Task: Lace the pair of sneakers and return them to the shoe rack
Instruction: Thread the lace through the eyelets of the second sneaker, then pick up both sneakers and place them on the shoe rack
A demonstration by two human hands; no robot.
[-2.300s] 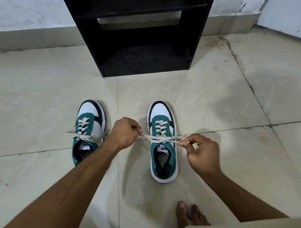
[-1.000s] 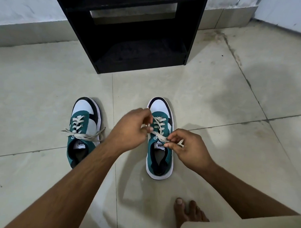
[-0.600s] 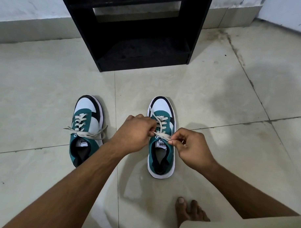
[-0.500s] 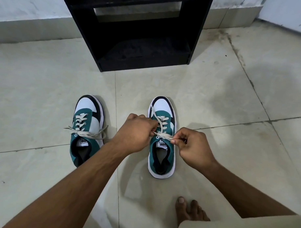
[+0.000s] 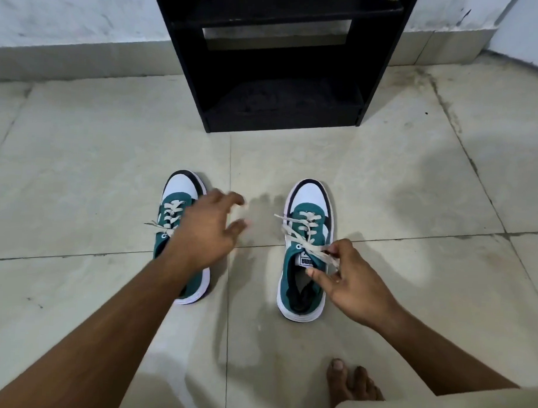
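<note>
Two teal, white and black sneakers stand side by side on the tiled floor, toes toward the rack. The left sneaker (image 5: 176, 206) is laced with cream laces, and my forearm hides its rear half. My left hand (image 5: 210, 229) hovers over it, fingers spread, holding nothing. The right sneaker (image 5: 305, 232) has its cream lace (image 5: 294, 232) crossing loosely over the tongue. My right hand (image 5: 350, 280) is at that sneaker's right side, thumb and forefinger pinching the lace end near the collar. The black shoe rack (image 5: 282, 60) stands against the wall straight ahead.
My bare right foot (image 5: 349, 386) rests on the floor near the bottom edge, beside a beige garment (image 5: 437, 405). The rack's bottom shelf (image 5: 283, 100) holds nothing. A low wall skirting (image 5: 83, 60) runs behind the rack.
My left hand has let go of the right sneaker's lace and moved left over the left sneaker, fingers open. My right hand still pinches the lace end. The view has tilted up slightly.
</note>
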